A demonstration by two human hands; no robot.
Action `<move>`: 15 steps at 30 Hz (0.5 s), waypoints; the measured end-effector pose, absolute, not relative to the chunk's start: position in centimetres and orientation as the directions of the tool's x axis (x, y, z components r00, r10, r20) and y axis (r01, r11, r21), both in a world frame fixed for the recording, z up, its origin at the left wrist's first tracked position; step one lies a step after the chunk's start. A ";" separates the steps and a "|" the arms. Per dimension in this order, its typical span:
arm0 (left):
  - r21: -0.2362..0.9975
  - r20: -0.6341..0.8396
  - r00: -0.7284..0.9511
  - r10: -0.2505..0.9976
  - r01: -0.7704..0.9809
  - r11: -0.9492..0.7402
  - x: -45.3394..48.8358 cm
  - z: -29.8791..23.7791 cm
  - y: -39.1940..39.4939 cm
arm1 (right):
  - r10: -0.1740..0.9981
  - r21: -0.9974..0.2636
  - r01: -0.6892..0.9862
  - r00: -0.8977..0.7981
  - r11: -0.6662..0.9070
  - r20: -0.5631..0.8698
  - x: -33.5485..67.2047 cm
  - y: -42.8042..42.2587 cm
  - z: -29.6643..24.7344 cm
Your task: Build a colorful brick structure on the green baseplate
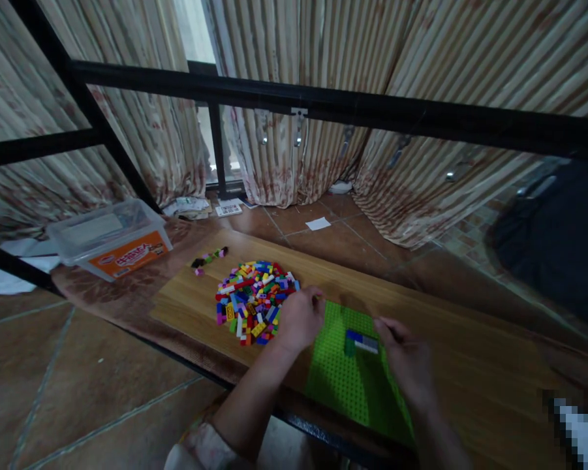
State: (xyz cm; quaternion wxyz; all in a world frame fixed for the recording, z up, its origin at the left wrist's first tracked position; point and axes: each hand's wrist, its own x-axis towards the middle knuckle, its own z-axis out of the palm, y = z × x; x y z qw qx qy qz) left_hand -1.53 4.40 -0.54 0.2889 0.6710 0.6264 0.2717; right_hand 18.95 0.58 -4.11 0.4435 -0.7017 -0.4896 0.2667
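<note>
A short row of blue, grey and green bricks (361,342) sits on a green studded baseplate (340,385) on the wooden counter (470,346). The right hand (406,362) hovers partly curled just beside that row, and the left hand (299,318) is curled at the plate's top corner, next to a heap of mixed bricks (254,301); whether either hand grips anything cannot be told. A few more bricks (208,258) lie beyond the heap, toward a clear plastic bin (110,238).
</note>
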 end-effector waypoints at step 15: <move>0.250 -0.012 0.054 0.998 0.967 -0.050 -5.5 -2.0 4.0 | 0.791 -0.931 0.364 0.579 -0.033 0.198 18.9 0.7 -2.2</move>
